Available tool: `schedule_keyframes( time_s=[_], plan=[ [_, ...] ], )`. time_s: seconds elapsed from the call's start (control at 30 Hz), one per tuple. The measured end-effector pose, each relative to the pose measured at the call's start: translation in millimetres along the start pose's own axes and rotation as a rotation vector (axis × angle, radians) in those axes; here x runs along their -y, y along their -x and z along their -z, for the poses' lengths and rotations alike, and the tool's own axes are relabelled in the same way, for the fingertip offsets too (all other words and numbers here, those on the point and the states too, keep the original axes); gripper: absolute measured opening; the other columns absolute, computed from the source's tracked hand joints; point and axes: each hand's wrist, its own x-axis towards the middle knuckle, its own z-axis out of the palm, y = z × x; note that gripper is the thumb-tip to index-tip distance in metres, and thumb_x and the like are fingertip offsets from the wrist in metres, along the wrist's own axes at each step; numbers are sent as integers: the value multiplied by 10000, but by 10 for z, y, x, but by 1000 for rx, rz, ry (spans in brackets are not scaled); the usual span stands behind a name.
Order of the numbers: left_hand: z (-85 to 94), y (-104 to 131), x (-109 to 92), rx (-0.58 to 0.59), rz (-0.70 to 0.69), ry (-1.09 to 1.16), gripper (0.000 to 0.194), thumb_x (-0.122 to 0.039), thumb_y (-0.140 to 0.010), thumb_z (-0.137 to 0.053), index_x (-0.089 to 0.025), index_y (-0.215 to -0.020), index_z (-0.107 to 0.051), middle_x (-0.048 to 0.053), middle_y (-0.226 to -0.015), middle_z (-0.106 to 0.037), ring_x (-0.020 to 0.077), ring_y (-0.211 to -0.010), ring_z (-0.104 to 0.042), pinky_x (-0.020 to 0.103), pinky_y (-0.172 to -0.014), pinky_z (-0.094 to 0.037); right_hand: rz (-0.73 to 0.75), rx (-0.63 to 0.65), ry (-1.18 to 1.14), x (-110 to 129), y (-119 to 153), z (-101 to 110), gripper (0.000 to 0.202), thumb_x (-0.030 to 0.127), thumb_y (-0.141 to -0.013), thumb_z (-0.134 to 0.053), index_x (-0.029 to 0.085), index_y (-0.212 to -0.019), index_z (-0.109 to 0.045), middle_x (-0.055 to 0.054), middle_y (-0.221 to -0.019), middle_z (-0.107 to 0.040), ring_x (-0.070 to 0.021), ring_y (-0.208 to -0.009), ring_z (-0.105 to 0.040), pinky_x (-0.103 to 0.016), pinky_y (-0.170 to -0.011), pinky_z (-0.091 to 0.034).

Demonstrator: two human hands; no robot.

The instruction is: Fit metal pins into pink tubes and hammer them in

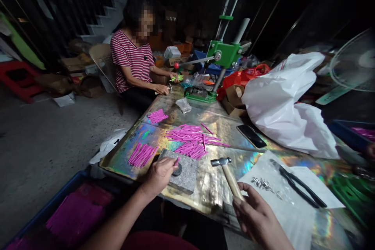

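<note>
My left hand [161,174] is closed on a pink stick [178,159], most of which is hidden in the fingers. It is over a grey stone block [187,177] that has a dark round disc [177,170] on top. Wrapped around the wooden handle of a ball-peen hammer [230,177] is my right hand [252,211]; the metal head is above the table, right of the block. Pink sticks [190,136] lie in a loose pile beyond the block, with smaller bunches [142,155] to the left.
On white paper [272,199] at right lie small metal pieces [265,185] and black-handled pliers [301,187]. A phone [251,136], white bag [287,101] and green hand press [222,54] stand farther back. A co-worker [133,58] sits at the table's far left. A blue crate [52,203] holds pink material.
</note>
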Motion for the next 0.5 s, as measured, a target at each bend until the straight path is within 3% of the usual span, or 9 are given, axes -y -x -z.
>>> schedule_keyframes(
  time_s=[0.13, 0.23, 0.3, 0.4, 0.5],
  plan=[
    [14, -6, -32, -12, 7, -15, 205, -121, -789, -416, -165, -622, -528, 0, -604, -548, 117, -597, -532, 208, -555, -401, 164, -48, 54, 197, 86, -266, 550, 428, -722, -546, 239, -1209, -375, 25, -618, -555, -97, -414, -488, -190, -354, -358],
    [27, -5, -47, -18, 10, -22, 213, -110, -779, -430, -163, -596, -524, -3, -584, -534, 113, -573, -516, 206, -538, -393, 411, -14, 381, 392, 86, -359, 431, 370, -749, -528, 239, -1159, -506, -54, -888, -648, -171, -721, -616, -256, -603, -497],
    [33, -5, -57, -14, 12, -20, 207, -98, -772, -436, -164, -601, -532, -7, -579, -533, 111, -562, -509, 204, -532, -388, 598, 78, 612, 586, 93, -378, 403, 310, -770, -509, 245, -1168, -507, -55, -1010, -638, -186, -901, -592, -257, -742, -477],
    [37, -9, -73, -18, 11, 5, 191, -83, -762, -440, -162, -621, -542, -5, -585, -542, 112, -567, -512, 202, -533, -392, 801, 167, 830, 895, 147, -365, 431, 236, -797, -467, 259, -1226, -438, -44, -985, -658, -159, -880, -611, -204, -716, -485],
    [30, -8, -76, -22, 0, 39, 202, -76, -769, -422, -158, -629, -542, 0, -590, -543, 111, -579, -517, 195, -539, -401, 991, 52, 881, 1055, 200, -341, 499, 199, -794, -471, 286, -1272, -357, -45, -1093, -609, -162, -953, -582, -201, -745, -475]
  ],
)
